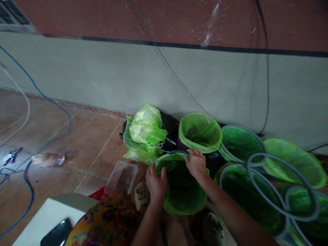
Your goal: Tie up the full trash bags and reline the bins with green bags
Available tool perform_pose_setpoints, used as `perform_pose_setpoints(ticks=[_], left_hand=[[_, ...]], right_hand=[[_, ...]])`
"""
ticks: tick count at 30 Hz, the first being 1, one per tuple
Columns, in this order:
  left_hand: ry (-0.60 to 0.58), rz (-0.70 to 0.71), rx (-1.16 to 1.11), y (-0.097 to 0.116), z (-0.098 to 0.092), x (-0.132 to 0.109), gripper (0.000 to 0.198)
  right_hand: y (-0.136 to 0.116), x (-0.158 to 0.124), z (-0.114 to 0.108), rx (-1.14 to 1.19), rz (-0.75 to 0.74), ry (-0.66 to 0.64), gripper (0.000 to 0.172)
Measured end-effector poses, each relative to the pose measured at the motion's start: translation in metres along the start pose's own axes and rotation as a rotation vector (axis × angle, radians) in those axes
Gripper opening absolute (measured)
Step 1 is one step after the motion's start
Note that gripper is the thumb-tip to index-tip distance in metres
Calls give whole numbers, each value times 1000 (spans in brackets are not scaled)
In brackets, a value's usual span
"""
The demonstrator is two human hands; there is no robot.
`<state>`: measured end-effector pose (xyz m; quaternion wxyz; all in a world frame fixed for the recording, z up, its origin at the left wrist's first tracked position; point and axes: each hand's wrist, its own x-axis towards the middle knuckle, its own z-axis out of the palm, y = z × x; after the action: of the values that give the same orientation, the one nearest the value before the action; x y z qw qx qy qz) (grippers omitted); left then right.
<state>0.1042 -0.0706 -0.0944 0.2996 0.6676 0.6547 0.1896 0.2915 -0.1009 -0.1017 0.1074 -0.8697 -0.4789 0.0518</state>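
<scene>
Between my knees stands a bin lined with a light-green bin liner (186, 207), its edge folded out over the rim. A bit of blue rim shows bare at the far side. My left hand (155, 184) is closed on the liner at the left edge, thumb inside and fingers outside. At the far right edge, my right hand (196, 164) has its fingers bent over the rim and liner. The bottom of the bin is too dark to make out. Just beyond it is another bin with a green liner (200, 131).
Right of me are several lined bins, some with grey rings (282, 157). Tied green bags (147, 128) lean near the wall. A clear plastic tub (121, 177), a white box (51, 215) with a phone (57, 234), and a blue cable (69, 119) are leftward.
</scene>
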Motion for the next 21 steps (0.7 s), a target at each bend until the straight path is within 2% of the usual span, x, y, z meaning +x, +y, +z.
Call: perform_pose_setpoints(ticks=[3, 5, 8, 10, 12, 15, 21], left_hand=[[-180, 173, 156, 32, 3, 41, 46], [-270, 262, 226, 44, 12, 63, 40], [-346, 348, 260, 43, 26, 81, 26], [-334, 371, 244, 35, 33, 87, 25], [-292, 378, 219, 27, 38, 91, 26], [-263, 350, 183, 24, 44, 96, 24], [-318, 131, 61, 31, 56, 115, 22]], right_hand=[[16, 3, 5, -21, 59, -66, 31], [26, 1, 12, 6, 49, -72, 28], [38, -2, 19, 93, 20, -23, 26], [43, -2, 21, 157, 4, 12, 28], [46, 1, 24, 223, 27, 42, 29], [47, 9, 28, 347, 156, 64, 30], [56, 30, 42, 584, 377, -23, 31]])
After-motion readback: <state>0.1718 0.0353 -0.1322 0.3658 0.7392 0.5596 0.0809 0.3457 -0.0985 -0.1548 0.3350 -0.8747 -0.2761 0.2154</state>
